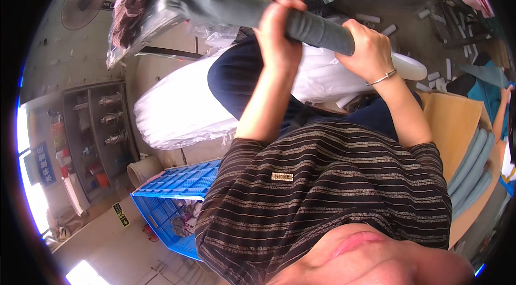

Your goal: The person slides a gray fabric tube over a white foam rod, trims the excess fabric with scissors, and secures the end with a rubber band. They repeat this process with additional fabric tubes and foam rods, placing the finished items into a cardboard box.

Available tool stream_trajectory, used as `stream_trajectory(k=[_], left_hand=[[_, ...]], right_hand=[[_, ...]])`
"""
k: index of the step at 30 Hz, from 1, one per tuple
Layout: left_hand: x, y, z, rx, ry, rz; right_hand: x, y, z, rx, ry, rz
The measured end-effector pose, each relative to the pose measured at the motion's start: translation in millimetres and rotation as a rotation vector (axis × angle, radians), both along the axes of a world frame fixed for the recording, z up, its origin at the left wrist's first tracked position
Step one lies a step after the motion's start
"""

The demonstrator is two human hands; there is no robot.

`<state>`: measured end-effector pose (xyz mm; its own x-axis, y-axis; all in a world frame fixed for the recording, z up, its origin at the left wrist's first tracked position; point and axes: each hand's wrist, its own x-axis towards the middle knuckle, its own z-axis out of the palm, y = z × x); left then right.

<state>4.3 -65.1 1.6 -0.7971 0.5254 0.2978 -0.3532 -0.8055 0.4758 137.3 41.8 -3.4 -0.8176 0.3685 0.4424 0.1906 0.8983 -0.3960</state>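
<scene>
Striped shirt: nearest the lens, filling the lower view
Grey fabric tube: stretched over a white roll, held above the lap; could bunch or slip
Left hand: fingers wrapped tight round it
Right hand: fingers curled, clamping its end

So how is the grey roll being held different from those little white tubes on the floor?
The grey roll is long and cloth-covered; the white tubes are short and bare. The roll is gripped by the left hand and right hand; the tubes lie scattered loose. Both are round.
</scene>
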Motion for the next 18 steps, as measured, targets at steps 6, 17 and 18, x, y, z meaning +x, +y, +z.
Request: stream_trajectory(k=[6,17,18], left_hand=[[14,1,-18,-0.107,0.006,-0.113],[-9,-13,20,-0.026,-0.017,-0.044],[-12,-14,27,-0.011,-0.076,-0.018]], right_hand=[[0,-2,-5,0.0,0.011,-0.009],[-27,-19,22,0.051,0.071,0.072],[-33,-20,22,0.04,0.072,0.076]])
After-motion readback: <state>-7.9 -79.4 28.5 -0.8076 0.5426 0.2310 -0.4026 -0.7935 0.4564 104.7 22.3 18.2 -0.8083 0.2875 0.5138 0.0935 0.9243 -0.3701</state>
